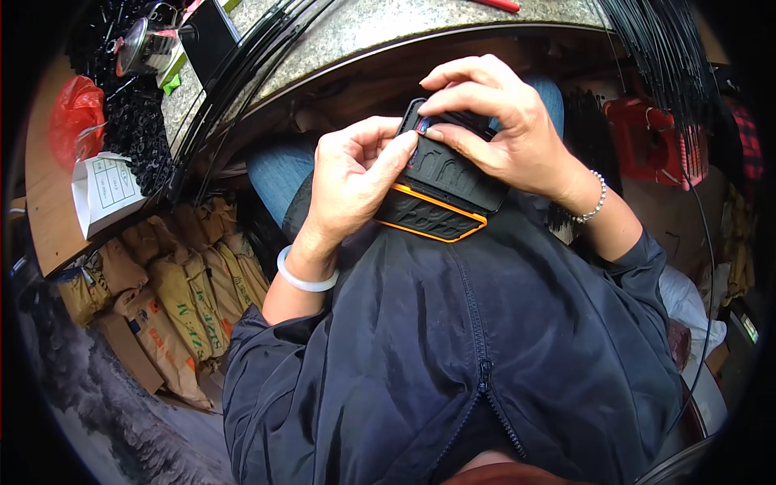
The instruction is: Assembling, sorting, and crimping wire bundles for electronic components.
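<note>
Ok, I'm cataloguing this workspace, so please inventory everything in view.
Case: one, black, orange-edged, upper centre
Small piece: one, red-and-blue, at case
Tabletop: one, speckled grey, top
Strands: many, black, both sides
Small parts: uncounted, black, left
Red bag: one, red, left
Box: one, white, left
Sacks: several, tan, lower left
Basket: one, red, right
White bag: one, white, lower right
Jeans: one pair, blue, upper middle
Jacket: one, navy, centre
Bangle: one, white, left wrist
Bracelet: one, silvery, right wrist
Left hand: one, bare, holding case
Right hand: one, bare, at case
</note>
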A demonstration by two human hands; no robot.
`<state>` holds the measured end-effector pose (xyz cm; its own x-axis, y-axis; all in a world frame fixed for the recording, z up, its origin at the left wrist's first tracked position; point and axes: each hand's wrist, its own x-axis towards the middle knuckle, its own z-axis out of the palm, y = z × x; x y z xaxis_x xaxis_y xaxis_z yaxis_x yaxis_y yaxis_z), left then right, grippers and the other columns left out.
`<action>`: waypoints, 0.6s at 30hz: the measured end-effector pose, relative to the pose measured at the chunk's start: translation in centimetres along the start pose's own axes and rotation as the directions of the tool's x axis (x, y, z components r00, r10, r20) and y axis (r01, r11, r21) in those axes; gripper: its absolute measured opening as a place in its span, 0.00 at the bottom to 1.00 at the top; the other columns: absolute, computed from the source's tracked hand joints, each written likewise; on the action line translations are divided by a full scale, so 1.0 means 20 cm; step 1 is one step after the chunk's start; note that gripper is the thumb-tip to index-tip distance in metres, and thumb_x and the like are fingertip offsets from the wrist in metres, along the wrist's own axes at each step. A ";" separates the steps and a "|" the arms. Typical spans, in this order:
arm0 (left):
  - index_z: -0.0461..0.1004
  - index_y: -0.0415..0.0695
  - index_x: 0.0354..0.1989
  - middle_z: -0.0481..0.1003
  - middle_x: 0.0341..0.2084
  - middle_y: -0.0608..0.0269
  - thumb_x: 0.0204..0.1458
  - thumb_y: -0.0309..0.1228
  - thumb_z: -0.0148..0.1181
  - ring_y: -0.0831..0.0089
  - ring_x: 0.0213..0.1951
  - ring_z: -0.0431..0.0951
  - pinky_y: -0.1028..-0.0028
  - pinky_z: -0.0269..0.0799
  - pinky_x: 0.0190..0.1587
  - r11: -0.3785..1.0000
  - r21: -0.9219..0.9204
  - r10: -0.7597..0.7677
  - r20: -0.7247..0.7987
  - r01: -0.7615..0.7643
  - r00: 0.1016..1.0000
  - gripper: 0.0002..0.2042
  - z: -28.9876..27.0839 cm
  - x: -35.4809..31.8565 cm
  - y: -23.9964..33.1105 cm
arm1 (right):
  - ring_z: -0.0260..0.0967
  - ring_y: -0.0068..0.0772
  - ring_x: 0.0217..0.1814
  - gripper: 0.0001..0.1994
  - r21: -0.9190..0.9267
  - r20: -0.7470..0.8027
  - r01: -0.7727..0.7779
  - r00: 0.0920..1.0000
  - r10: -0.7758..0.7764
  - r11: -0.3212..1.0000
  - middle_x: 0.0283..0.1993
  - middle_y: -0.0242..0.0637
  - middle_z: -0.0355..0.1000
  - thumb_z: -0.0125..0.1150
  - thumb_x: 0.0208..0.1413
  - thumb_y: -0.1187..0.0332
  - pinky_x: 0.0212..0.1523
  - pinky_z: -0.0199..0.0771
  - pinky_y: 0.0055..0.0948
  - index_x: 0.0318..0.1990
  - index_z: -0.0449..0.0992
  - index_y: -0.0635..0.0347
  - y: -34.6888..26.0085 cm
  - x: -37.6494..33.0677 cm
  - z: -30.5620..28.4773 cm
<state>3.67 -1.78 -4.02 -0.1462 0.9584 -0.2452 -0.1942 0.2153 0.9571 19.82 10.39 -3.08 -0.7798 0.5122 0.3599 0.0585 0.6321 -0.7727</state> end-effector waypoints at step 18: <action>0.73 0.34 0.39 0.74 0.27 0.68 0.54 0.28 0.54 0.87 0.29 0.70 0.85 0.66 0.34 0.994 -0.052 0.095 0.026 -0.094 0.995 0.09 0.05 0.18 0.07 | 0.64 0.33 0.38 0.11 -0.338 -0.151 0.222 0.946 -0.286 0.915 0.36 0.35 0.72 0.67 0.36 0.78 0.38 0.67 0.27 0.31 0.77 0.58 -0.01 -0.02 -0.30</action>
<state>3.89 2.14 -3.31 -0.1390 0.9790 -0.1491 -0.2300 0.1146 0.9664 23.83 13.55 0.09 -0.6607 0.3918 0.6403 0.0905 0.8883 -0.4503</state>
